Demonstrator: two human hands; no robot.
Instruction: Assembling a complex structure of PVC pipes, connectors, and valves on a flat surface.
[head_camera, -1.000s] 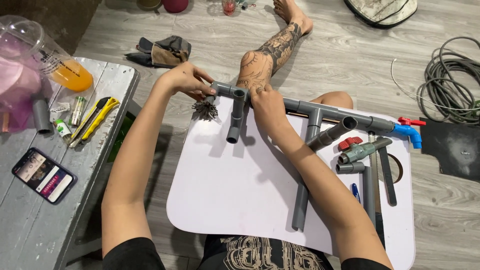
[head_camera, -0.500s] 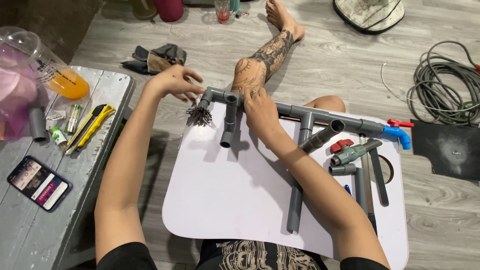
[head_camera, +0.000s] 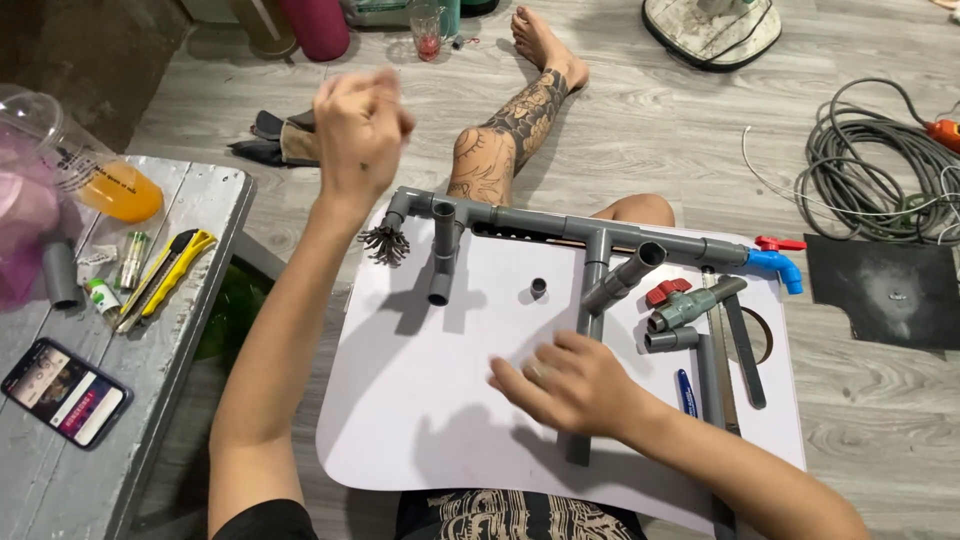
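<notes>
A: Status check. Our left hand (head_camera: 360, 125) is up in the upper left of the frame, off the work, fingers curled into a loose fist. We can't tell if anything small is pinched inside it.

B: Right hand (head_camera: 570, 385) is low centre, fingers spread and pressed flat on the white board (head_camera: 420, 420), lying over the long vertical leg of the grey pipe assembly (head_camera: 560, 228). Not gripping, just pinning.

A: Assembly runs across the top edge of the board: elbow at the left end, short drop pipe just right of it, tee in the middle, blue tap (head_camera: 778, 266) at the right end.

B: Loose bits: a small grey coupling (head_camera: 539, 288) sits alone on the board between the drop pipe and the tee leg. Red-handled valve (head_camera: 690, 300) lies just right of the tee.

A: Our judgement: keep the right palm down so the leg doesn't roll, since the board rests on our lap and looks tippy.

B: Agreed. Bring the left back to the elbow end squarely, and keep clear of the wire brush (head_camera: 383, 243) beside it.
</notes>
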